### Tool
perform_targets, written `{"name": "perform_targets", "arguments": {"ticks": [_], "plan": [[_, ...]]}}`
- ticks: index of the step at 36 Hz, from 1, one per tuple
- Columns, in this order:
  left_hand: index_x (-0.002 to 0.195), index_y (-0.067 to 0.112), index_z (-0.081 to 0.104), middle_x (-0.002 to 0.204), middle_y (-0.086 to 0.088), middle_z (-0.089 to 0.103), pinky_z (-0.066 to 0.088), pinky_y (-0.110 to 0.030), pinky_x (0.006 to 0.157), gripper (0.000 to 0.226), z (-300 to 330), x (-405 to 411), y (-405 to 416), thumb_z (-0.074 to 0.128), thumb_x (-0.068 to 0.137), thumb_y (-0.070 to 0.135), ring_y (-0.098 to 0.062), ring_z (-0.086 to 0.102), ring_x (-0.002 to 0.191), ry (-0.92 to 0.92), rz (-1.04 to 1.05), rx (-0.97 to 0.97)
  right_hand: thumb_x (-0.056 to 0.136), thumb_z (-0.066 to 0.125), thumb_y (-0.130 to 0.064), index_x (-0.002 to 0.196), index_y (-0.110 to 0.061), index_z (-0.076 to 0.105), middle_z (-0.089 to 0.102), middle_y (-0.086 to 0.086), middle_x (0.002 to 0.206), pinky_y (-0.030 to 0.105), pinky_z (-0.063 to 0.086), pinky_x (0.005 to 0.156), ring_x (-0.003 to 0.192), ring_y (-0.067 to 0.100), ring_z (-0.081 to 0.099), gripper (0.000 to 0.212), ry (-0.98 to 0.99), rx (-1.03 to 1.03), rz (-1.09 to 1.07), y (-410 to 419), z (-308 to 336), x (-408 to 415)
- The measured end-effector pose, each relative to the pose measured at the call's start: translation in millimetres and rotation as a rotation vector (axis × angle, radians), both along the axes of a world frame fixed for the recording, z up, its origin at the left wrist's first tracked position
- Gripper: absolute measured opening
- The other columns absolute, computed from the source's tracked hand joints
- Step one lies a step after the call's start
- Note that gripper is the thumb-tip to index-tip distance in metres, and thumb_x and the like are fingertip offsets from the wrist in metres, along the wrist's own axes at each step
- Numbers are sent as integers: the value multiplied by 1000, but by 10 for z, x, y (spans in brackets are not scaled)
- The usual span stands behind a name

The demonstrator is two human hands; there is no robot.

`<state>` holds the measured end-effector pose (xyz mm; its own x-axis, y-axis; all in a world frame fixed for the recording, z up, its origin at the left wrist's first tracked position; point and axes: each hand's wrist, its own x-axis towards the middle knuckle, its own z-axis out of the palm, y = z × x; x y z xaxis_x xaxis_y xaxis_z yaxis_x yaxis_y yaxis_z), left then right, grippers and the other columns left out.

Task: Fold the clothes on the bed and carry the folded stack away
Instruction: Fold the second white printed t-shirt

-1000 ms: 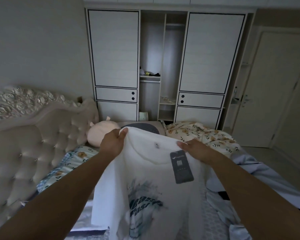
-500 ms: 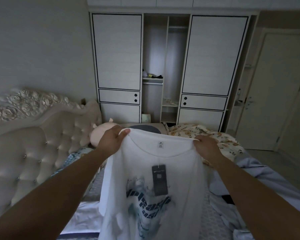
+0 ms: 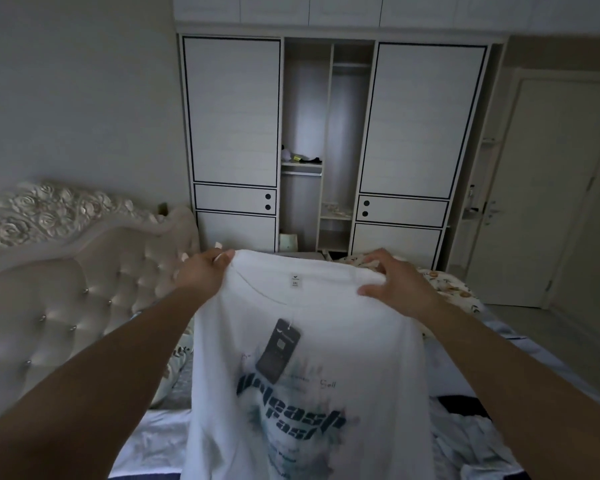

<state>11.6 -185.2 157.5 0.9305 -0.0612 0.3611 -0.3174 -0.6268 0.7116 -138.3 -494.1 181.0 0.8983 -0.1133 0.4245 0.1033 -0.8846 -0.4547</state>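
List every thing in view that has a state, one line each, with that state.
White printed T-shirt: unfolded, held up by its shoulders, dark hang tag attached.
Left hand: grips the shirt's left shoulder.
Right hand: grips the right shoulder.
White wardrobe: side doors shut, middle section open.
White room door: closed.

A dim home bedroom. A tufted, button-studded headboard (image 3: 84,289) with carved roses along its top stands to the left of the left hand (image 3: 205,271). Beyond both hands rises a white built-in wardrobe (image 3: 333,140), its middle section open to shelves and a hanging rail. Floral bedding (image 3: 447,289) lies just past the right hand (image 3: 395,282), and a closed white door (image 3: 551,202) stands farther right.
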Motion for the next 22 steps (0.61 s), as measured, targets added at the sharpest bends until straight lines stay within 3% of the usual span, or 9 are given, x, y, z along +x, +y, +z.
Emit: {"name": "perform_targets", "arguments": {"ticks": [2,4,6,12,14,15,17,19,22], "plan": [[121,21,65,133,-13,57,37,-42,104,38,12,-33,-15,39,100,39,-33,52,120,5,9,100,82,73,-23,119,-10,58,62,4,98,27,43,63,79,24,60,42,-236,-239,-17,6,-45,-31],[122,20,64,137,-11,53,33,-40,106,38,13,-61,-36,38,101,38,-32,48,124,2,26,138,82,71,-17,109,0,65,64,18,91,34,50,45,55,32,61,33,-444,-474,30,38,-63,-62],[121,15,64,133,-16,55,34,-36,104,40,-2,-73,-34,38,101,38,-33,49,122,21,49,160,75,75,-15,103,-1,70,62,18,79,30,44,30,38,28,52,32,-573,-665,62,68,-61,-64],[107,5,69,115,-24,62,37,-33,97,43,-15,-110,34,41,100,37,-34,54,111,99,33,115,51,87,3,78,-8,75,63,11,68,21,38,28,34,20,48,32,-570,-814,147,101,-44,-57],[102,6,69,114,-23,63,36,-33,98,42,-5,-141,49,42,100,38,-34,53,112,106,15,115,72,80,-5,86,-4,73,66,14,78,29,48,41,49,27,59,16,-451,-697,133,125,-50,-38],[99,7,70,115,-21,63,33,-33,102,41,-2,-161,58,43,100,38,-33,51,115,105,3,115,86,68,-12,95,-2,71,67,15,88,32,50,56,65,31,64,14,-365,-590,93,145,-41,-20],[87,12,70,118,-15,63,30,-33,106,40,1,-194,76,44,99,40,-33,48,121,107,-30,105,100,45,-25,109,-3,64,65,15,106,28,37,73,95,31,60,31,-119,-299,-18,143,-14,14],[78,11,66,104,-11,63,34,-27,92,43,-5,-229,85,45,98,43,-31,51,114,139,-78,97,102,38,-31,122,-5,59,60,15,123,23,31,78,110,28,55,39,99,7,-119,101,11,40],[78,4,64,71,0,57,34,-27,70,47,-11,-305,85,50,95,45,-21,55,80,198,-212,18,102,36,-37,135,-10,50,56,14,129,27,41,88,107,26,56,46,291,270,-170,-7,-20,76]]}}
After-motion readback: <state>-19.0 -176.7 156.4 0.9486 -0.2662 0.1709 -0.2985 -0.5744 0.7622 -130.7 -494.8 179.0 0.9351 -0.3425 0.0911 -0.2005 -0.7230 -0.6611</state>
